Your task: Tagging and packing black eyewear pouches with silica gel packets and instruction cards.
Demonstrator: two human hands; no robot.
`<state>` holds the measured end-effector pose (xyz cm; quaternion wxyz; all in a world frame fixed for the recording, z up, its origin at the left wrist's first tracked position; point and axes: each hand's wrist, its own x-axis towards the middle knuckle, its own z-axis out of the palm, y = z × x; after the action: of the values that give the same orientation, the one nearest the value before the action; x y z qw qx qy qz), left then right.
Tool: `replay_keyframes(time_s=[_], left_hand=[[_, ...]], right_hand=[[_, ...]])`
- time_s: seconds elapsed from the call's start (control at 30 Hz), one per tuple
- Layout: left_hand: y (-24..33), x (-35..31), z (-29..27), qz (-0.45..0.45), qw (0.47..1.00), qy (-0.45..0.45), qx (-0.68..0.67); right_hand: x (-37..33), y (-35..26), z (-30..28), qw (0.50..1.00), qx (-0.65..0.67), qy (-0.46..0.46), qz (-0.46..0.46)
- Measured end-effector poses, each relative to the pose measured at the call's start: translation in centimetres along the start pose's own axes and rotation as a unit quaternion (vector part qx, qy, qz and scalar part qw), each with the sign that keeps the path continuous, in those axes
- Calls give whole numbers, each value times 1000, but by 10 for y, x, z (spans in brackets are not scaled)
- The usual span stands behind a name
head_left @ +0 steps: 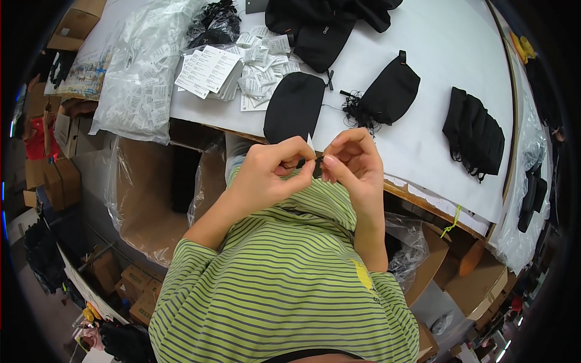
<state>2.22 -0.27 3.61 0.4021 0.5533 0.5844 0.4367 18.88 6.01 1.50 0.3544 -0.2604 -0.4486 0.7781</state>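
Card stack [209,71] on table [454,60], between bag [136,66] and pouches [293,106].

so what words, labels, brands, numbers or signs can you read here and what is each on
Nothing I can quote; print shows on these:
Cards: dark lines, too small to read
Small tags: dark print, too small
Bag: printed tags inside, blurred by the plastic
Upper pouch: tiny white mark, unclear
Shirt: small dark letters under a yellow patch, unclear
Near pouch: no print showing
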Motion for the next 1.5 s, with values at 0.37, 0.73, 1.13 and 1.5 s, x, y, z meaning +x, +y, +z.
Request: replay_keyframes(time_s=[0.37,0.73,1.13,1.5], left_hand=[[-3,-1,-2,10,999,-26,19],[-52,76,-13,106,958,-161,211],[-75,78,-29,255,892,-84,364],[-94,65,-43,265,893,-47,360]], right_hand=[[-2,0,3,991,-129,4,-44],[-8,-10,-14,999,24,-45,-15],[-26,-5,-29,998,51,-21,-8],[-34,3,-32,996,3,-47,74]])
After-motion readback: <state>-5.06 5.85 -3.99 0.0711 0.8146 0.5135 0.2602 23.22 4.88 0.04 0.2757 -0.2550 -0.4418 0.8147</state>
